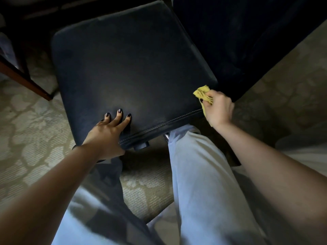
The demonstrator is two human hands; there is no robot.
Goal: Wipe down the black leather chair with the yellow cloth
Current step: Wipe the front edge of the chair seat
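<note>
We count one black leather chair (131, 68), one yellow cloth (203, 95) and two hands. Our left hand (108, 131) lies spread, fingers flat on the chair's near edge. Our right hand (219, 110) grips the bunched cloth at the chair's near right corner. Patterned carpet (35, 121) lies open to the chair's left and right.

One black leather chair (132, 64), one yellow cloth (202, 94) — two hands: left hand (106, 135), right hand (219, 110).

Black chair (131, 64); yellow cloth (203, 96); beige carpet (35, 124) — pale floral pattern; light-grey trousers (200, 183).
</note>
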